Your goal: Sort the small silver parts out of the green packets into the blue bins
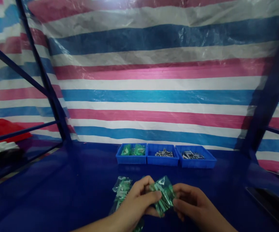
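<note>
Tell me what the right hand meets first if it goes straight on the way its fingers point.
The right hand would likely meet the green packet held in the left hand; it appears right at the packet's edge, though depth leaves contact unclear.

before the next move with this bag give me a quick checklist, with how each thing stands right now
1. Left hand has hold of the green bag: ok, the thumb lies across it.
2. Right hand pinches the bag firmly: cannot tell, its fingers are at the right edge.
3. Bag's mouth is sealed: cannot tell, too blurred.
4. Blue trays stand upright in a row: ok, all three.
5. Metal parts are inside their trays: ok, in the middle and right ones.
6. No other bags near the hands: not ok, more bags lie beside the left hand.
</note>
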`<state>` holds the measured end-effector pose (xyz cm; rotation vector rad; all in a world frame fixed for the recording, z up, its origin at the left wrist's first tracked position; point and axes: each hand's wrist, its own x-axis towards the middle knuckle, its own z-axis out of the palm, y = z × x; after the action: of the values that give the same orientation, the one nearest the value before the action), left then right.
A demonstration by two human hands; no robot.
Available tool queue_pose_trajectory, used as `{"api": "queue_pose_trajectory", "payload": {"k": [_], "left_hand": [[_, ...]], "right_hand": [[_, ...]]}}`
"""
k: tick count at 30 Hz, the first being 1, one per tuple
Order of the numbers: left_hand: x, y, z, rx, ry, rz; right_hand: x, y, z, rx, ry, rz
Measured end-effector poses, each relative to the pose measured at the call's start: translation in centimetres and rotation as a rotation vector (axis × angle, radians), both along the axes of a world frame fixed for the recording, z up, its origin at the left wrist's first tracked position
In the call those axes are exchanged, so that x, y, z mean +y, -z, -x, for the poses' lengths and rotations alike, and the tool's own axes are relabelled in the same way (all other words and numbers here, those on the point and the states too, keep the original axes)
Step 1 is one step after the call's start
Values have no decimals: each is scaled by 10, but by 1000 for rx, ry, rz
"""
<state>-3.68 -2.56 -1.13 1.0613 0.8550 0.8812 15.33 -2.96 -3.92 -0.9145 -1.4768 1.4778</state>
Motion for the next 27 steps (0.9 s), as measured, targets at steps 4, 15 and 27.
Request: {"api": "queue_pose_trajectory", "payload": {"k": [4,15,27], "left_hand": [[0,0,0,126,62,-20],[-8,12,-2,380,128,-326],[-9,1,22,572,-117,-1815]], "right_hand": [[-3,-1,-2,-45,107,-19],[-5,-1,-2,-81,102,-90],[-21,-21,-18,-419,379,-1239]]}}
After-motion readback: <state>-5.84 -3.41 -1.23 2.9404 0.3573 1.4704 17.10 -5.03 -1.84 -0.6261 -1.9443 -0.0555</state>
